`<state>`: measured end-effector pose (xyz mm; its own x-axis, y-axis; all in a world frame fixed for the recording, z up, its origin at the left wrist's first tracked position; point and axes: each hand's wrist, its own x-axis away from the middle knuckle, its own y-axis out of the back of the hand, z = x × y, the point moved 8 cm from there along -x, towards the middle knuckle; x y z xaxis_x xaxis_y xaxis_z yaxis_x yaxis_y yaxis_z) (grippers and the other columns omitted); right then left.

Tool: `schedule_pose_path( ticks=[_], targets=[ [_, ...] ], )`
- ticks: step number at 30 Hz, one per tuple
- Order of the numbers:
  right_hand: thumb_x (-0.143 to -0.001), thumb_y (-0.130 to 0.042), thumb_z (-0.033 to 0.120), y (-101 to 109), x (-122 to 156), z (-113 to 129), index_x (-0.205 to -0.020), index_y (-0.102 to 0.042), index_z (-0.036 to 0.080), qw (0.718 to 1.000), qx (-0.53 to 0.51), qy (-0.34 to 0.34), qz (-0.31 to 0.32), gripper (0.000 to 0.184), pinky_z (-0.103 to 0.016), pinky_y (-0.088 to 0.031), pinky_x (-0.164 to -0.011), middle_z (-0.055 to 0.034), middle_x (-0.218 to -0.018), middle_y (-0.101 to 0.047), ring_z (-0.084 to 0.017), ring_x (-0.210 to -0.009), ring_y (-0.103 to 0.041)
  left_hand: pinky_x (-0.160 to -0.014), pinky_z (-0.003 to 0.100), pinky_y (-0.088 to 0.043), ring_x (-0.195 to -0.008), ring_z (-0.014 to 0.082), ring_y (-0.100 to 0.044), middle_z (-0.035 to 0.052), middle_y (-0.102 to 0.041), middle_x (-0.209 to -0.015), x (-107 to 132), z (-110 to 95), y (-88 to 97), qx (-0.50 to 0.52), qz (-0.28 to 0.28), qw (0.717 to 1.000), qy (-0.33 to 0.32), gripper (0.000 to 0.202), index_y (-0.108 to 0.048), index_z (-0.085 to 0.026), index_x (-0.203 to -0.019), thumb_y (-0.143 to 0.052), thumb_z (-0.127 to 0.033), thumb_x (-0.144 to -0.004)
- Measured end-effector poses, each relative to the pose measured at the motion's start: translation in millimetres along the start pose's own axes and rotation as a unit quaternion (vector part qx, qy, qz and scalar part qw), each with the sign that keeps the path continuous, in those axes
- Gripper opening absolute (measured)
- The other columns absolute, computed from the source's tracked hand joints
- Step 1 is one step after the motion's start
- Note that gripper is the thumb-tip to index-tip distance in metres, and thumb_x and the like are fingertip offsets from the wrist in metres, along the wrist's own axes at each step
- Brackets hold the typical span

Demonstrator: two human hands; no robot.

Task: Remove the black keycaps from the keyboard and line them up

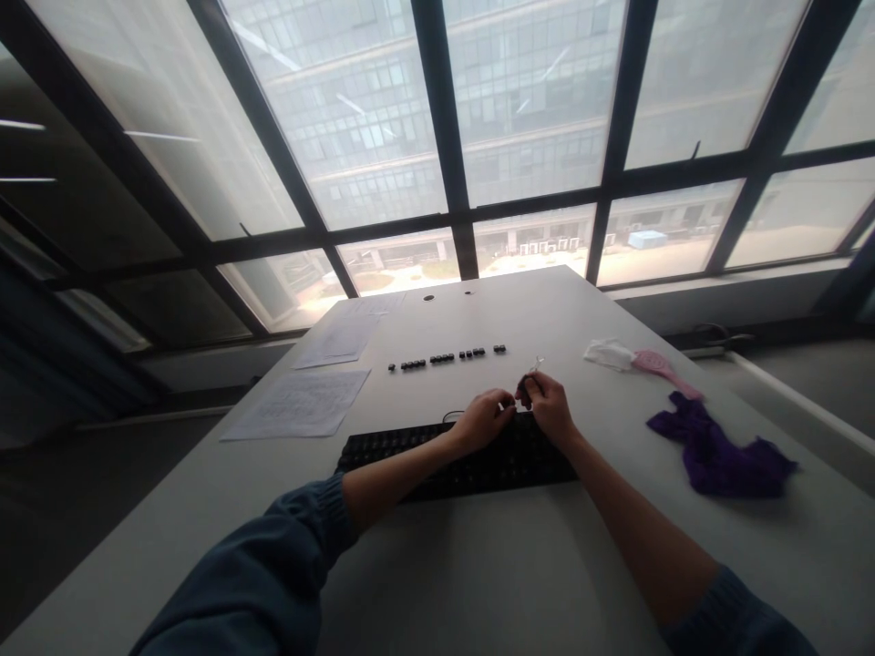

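A black keyboard (410, 456) lies on the white table (478, 565) in front of me. Both hands hover over its far edge, close together. My right hand (547, 405) is closed on a thin wire tool (535, 366) that sticks up from its fingers. My left hand (482, 419) is pinched shut right beside it; what it holds is too small to make out. Beyond the keyboard, several small black keycaps (444, 358) lie in a row on the table.
Paper sheets (301, 404) lie at the left, with more (342, 339) behind them. A purple cloth (717, 451), a pink brush (663, 369) and a white cloth (607, 353) lie at the right. Large windows rise behind the table's far edge.
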<state>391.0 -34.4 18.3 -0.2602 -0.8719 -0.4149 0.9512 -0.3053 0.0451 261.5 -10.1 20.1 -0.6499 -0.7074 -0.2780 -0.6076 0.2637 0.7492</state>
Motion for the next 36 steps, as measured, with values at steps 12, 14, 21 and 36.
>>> schedule_pose_path(
  ticks=[12,14,21,36],
  targets=[
    [-0.090,-0.051,0.036,-2,2,11,-0.074,-0.057,0.018,0.998,-0.061,0.012,0.013,0.025,-0.026,-0.041,-0.053,-0.0004,-0.063,-0.058,-0.013,-0.054,-0.048,-0.066,0.026,-0.049,-0.067,0.0153,-0.063,0.0023,-0.069,-0.071,-8,11,6.1,0.163,0.054,0.982,0.082,0.029,-0.071,-0.015,-0.097,-0.066,-0.040,-0.084],
    [-0.090,-0.051,0.036,0,2,13,-0.073,-0.057,0.018,0.998,-0.067,0.011,0.008,0.025,-0.026,-0.040,-0.053,0.0004,-0.061,-0.056,-0.013,-0.054,-0.047,-0.065,0.026,-0.049,-0.066,0.0147,-0.063,0.0031,-0.069,-0.071,-11,20,0.0,0.246,0.086,0.958,0.119,0.039,-0.071,-0.013,-0.096,-0.070,-0.048,-0.080],
    [-0.091,-0.051,0.035,-4,3,12,-0.075,-0.060,0.018,0.997,-0.069,0.018,0.027,0.025,-0.025,-0.040,-0.053,0.0001,-0.062,-0.057,-0.013,-0.055,-0.048,-0.072,0.025,-0.052,-0.070,0.0117,-0.064,0.0061,-0.072,-0.081,-17,36,-10.8,0.358,0.209,0.878,0.241,0.048,-0.072,-0.012,-0.090,-0.078,-0.055,-0.070],
    [-0.093,-0.049,0.034,-10,1,-5,-0.079,-0.059,0.020,0.997,-0.062,-0.014,0.038,0.022,-0.024,-0.041,-0.055,-0.0007,-0.066,-0.061,-0.014,-0.059,-0.052,-0.090,0.033,-0.052,-0.092,0.0212,-0.068,0.0083,-0.075,-0.102,-171,62,28.4,-0.073,0.002,0.993,0.094,0.030,-0.077,-0.016,-0.103,-0.069,-0.016,-0.074]
  ],
)
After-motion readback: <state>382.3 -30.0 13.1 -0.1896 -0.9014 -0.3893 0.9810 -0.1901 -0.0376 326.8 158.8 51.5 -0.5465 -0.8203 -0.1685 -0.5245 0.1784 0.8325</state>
